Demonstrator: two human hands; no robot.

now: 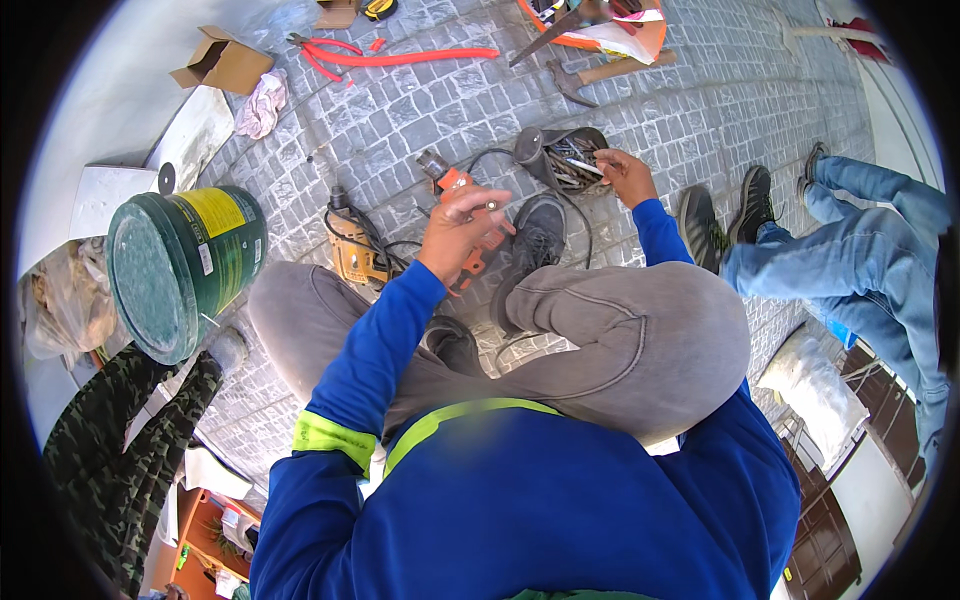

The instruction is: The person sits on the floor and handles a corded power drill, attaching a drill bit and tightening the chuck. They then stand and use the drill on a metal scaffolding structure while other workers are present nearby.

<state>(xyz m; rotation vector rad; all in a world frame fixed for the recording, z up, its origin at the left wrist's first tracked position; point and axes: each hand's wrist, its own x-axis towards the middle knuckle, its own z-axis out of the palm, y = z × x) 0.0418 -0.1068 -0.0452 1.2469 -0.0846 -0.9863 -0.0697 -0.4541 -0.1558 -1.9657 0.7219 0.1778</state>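
My left hand (464, 232) is raised over a red-orange power drill (452, 183). Its fingertips pinch a small round-ended piece (491, 206), too small to name. My right hand (628, 178) reaches to the mouth of a dark container (533, 150), which lies tilted and is filled with loose metal bits (572, 178). The fingers there are bent together beside a slim whitish piece (583, 164); what they grip is partly hidden. A yellow drill (354, 246) with a dark cord stands left of my left hand.
Beyond lie red-handled pliers (318, 56), a red tube (420, 57), a hammer (610, 72) and an orange tool bucket (655, 40) with a saw across it. At left stands a green bucket (190, 270). People's legs are at right (850, 250) and lower left (110, 450).
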